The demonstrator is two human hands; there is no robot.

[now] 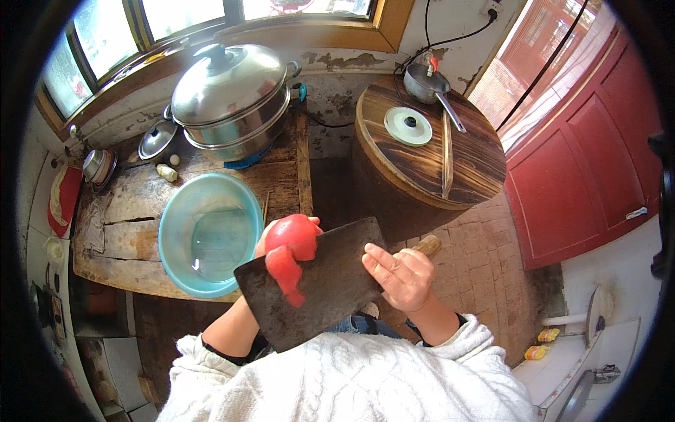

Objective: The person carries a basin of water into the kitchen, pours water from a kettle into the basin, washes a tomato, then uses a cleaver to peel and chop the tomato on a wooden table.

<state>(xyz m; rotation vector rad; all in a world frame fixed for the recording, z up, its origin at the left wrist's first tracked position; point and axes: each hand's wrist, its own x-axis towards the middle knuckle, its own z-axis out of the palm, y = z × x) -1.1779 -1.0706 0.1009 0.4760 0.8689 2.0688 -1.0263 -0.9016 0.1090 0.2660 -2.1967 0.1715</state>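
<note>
My right hand (403,274) grips a broad, dark cleaver (332,279) near the handle, two fingers resting along the blade. A red tomato (292,235) is held in my left hand (262,240), which is mostly hidden behind the tomato and the blade. The cleaver's upper edge meets the tomato, and a strip of red peel (287,277) hangs from it over the blade's face. Just left of my left hand, a light blue plastic basin (169,237) with a little clear liquid in it stands on the wooden table (132,240).
A large lidded steel steamer pot (232,95) stands at the table's back, near a small lidded pot (158,140) and an egg (174,159). To the right, a round wooden board (474,169) carries a white lid (395,126) and a saucepan (422,89). A red door (590,158) stands at the right.
</note>
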